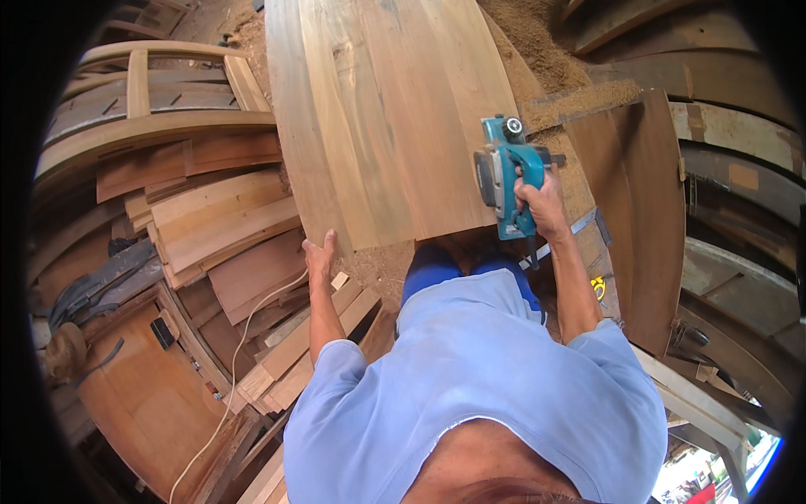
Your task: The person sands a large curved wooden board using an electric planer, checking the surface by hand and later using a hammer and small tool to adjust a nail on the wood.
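Observation:
A broad wooden panel (395, 126) made of several joined boards stretches away in front of me. My right hand (541, 202) is wrapped round the handle of a teal electric planer (508, 185), which sits at the panel's right edge near its close corner. At the opposite close corner, my left hand (321, 254) rests against the panel edge, thumb and fingers apart. Its fingers are partly hidden by the panel, and I cannot see whether they grip underneath.
Sawdust (537, 42) lies in heaps beyond the panel on the right. A metal square (579, 223) and a yellow tape measure (598, 288) lie right of my arm. Stacked planks (218, 227) and a pale cord (243, 344) are on the left. A brown board (630, 218) leans at right.

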### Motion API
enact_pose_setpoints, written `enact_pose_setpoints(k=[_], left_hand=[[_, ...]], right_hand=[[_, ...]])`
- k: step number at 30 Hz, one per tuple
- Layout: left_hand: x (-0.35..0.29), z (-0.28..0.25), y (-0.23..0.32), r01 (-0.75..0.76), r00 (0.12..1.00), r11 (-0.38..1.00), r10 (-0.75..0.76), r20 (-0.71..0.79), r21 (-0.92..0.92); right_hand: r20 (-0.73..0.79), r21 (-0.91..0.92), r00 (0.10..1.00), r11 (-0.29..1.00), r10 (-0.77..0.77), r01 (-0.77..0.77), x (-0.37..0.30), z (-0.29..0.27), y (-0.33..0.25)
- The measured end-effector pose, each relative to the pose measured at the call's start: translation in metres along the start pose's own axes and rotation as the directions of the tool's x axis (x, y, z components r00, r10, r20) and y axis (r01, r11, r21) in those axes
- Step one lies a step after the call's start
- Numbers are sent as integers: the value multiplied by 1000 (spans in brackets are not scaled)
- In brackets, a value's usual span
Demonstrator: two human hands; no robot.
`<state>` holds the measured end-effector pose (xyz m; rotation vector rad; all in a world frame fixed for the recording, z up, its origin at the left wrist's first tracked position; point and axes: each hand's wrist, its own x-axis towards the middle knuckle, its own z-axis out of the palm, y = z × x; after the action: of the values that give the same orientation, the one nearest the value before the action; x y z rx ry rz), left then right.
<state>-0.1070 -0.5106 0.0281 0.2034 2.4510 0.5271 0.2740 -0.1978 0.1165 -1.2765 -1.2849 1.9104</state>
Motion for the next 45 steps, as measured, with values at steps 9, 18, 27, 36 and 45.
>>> enact_pose_setpoints(k=[9,18,27,36,45], left_hand=[[-52,88,25,-450,814,695,577,-63,560],[-169,149,-1,-806,486,587,734,474,-82],[-173,218,28,-698,549,688,339,764,196],[-162,299,33,-808,271,589,355,895,11],[-169,340,14,-817,89,546,440,894,-188]], right_hand=[[24,-173,999,985,23,-18,-57,-15,30],[215,-278,974,960,72,-10,-102,4,68],[141,-470,989,876,-42,104,-111,5,101],[96,-501,985,849,-142,171,-74,26,80],[108,-492,979,847,-171,203,-42,44,63]])
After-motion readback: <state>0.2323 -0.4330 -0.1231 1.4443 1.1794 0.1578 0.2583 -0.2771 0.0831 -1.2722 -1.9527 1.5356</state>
